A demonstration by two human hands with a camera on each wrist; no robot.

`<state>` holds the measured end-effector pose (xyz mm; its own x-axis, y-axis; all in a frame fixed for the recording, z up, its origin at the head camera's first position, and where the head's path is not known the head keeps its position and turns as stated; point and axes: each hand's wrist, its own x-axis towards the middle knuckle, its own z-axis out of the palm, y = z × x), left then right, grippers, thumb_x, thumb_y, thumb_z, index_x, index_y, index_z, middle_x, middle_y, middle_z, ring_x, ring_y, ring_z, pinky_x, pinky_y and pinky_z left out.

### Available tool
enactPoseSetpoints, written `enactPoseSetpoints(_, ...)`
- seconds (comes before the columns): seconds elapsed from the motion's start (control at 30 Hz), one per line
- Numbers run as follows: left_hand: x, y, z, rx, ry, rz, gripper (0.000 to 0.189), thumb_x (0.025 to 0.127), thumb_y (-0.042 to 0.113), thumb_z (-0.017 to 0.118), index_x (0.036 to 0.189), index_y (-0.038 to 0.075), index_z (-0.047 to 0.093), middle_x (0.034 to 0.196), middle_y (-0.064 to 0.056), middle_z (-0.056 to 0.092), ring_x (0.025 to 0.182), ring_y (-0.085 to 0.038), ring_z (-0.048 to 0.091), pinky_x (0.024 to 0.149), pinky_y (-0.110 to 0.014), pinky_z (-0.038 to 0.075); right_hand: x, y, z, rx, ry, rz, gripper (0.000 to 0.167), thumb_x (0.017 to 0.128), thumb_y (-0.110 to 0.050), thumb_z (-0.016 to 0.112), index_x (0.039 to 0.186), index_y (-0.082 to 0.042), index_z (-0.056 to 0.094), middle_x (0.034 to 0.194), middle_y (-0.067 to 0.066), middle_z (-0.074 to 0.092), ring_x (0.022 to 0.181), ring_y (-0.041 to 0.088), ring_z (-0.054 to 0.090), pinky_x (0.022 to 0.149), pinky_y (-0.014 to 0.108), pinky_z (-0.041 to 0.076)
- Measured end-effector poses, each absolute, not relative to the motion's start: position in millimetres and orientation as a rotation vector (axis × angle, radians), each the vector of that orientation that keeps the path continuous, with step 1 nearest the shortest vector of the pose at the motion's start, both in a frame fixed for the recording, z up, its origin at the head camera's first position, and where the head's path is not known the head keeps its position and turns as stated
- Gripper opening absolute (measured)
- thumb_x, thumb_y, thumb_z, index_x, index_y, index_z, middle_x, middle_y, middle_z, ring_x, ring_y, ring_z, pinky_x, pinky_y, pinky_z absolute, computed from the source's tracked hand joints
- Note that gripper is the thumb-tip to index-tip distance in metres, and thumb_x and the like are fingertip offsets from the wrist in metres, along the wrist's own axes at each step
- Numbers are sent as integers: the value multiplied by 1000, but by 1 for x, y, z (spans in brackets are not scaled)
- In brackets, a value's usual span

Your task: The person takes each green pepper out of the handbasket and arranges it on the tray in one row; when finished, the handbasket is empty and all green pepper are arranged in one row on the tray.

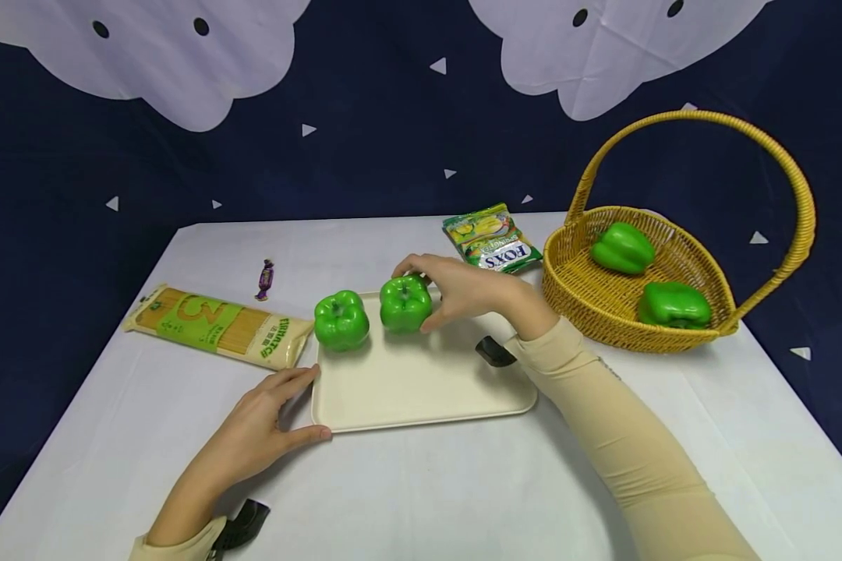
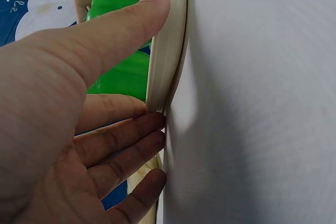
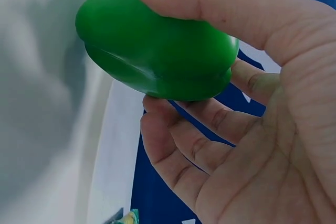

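Two green peppers (image 1: 623, 248) in the wicker basket (image 1: 599, 292); a third pepper (image 1: 341, 321) at the far left corner of the cream tray (image 1: 407, 389); just beside, over the tray, a fourth pepper (image 1: 405, 305) clamped between thumb and curled fingers of the right hand (image 1: 463, 288). Left hand (image 1: 263, 425) touching the tray's near left corner, thumb and fingers apart. Clear in the right wrist view, mostly hidden from the head: fingers round the fourth pepper's far side. Only in the head view: purple candy (image 1: 264, 280).

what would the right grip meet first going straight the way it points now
The right grip would likely bring its held glossy green bell pepper against the matching pepper at the far left corner of the cream rectangular tray; depth between them is unclear.
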<state>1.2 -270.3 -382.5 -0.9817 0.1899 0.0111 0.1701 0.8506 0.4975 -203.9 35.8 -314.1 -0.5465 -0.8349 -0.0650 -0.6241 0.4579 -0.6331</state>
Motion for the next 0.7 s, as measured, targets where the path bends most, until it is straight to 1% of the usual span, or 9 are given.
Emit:
enactPoseSetpoints(0.3, 1, -270, -383, 286, 2985, 786, 93, 81, 48, 93, 153, 2, 58, 153, -23, 60, 144, -51, 53, 113, -70, 48, -203, 28, -318, -1231, 2370, -717, 83, 80, -16, 95, 151, -9, 53, 150, 8, 61, 140, 27, 56, 124, 44, 44)
enactPoseSetpoints(0.7, 1, -271, -383, 288, 2987, 780, 93, 81, 48, 93, 153, 2, 58, 153, -23, 60, 144, -51, 53, 113, -71, 48, -204, 24, -321, -1237, 2351, -700, 84, 82, -17, 95, 153, -10, 52, 152, 7, 59, 140, 27, 57, 124, 44, 45)
